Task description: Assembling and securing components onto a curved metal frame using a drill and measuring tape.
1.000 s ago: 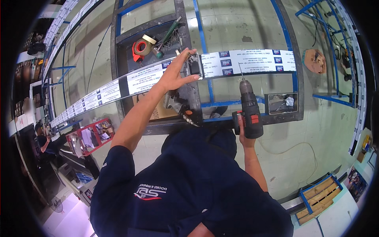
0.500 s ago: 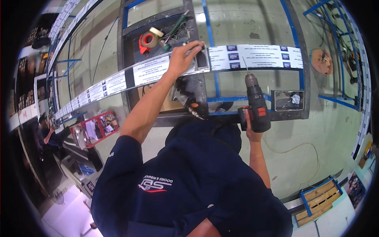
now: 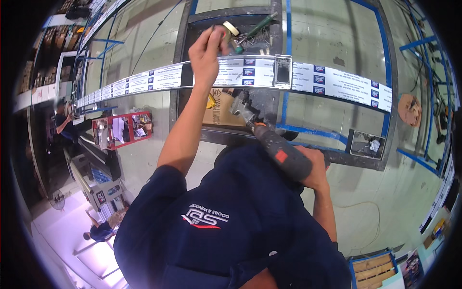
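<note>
A long silver metal profile (image 3: 337,84) with a printed protective film lies across a grey steel work frame (image 3: 385,159). My left hand (image 3: 207,53) reaches over the profile into a dark tray (image 3: 260,43) of screws and tools, fingers curled next to a tape roll (image 3: 232,29); what it grips is hidden. My right hand (image 3: 315,166) holds a dark cordless drill (image 3: 281,154) by its handle, close to my chest. The drill's chuck (image 3: 240,106) points up and left toward the profile, a little short of it. A cut-out (image 3: 282,72) shows in the profile's middle.
A cardboard box (image 3: 219,108) lies under the profile. A red cart (image 3: 122,127) stands at the left, with one person (image 3: 62,123) beyond it and another (image 3: 103,231) lower left. Blue frames (image 3: 418,164) border the floor, a wooden pallet (image 3: 375,265) sits lower right.
My left hand left the profile and moved up over it into the tray. My right hand tipped the drill from upright to slanting, chuck toward the profile.
</note>
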`<action>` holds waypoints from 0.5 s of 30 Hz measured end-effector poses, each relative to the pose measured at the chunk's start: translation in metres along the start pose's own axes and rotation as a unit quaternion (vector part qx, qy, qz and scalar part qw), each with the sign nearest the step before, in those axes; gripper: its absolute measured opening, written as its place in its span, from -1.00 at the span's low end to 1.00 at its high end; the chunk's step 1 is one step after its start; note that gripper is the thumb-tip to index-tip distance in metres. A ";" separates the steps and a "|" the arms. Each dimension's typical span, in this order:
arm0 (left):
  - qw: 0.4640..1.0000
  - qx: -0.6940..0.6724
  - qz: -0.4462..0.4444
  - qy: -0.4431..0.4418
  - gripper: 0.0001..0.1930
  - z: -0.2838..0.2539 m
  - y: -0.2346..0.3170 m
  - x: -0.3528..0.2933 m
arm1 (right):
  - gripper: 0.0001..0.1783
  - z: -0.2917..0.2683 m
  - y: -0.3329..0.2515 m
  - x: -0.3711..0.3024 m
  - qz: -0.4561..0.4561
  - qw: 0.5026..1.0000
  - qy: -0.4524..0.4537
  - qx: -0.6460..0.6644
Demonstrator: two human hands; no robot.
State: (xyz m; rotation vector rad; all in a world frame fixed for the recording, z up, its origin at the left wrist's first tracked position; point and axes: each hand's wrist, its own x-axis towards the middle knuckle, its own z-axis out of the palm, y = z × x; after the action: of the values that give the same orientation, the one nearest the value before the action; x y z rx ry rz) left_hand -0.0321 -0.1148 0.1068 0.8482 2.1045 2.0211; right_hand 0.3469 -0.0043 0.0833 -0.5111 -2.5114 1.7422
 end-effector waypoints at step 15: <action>0.896 0.411 -0.143 0.088 -0.79 -0.108 -0.094 -0.262 | -0.50 0.044 0.022 0.077 -0.036 0.991 -0.058 -0.118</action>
State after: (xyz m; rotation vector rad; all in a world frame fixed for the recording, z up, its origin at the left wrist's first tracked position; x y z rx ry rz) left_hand 0.1099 -0.3262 -0.0486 0.3648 3.0108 1.0535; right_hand 0.2704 -0.0145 0.0353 -0.3313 -2.7980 1.5007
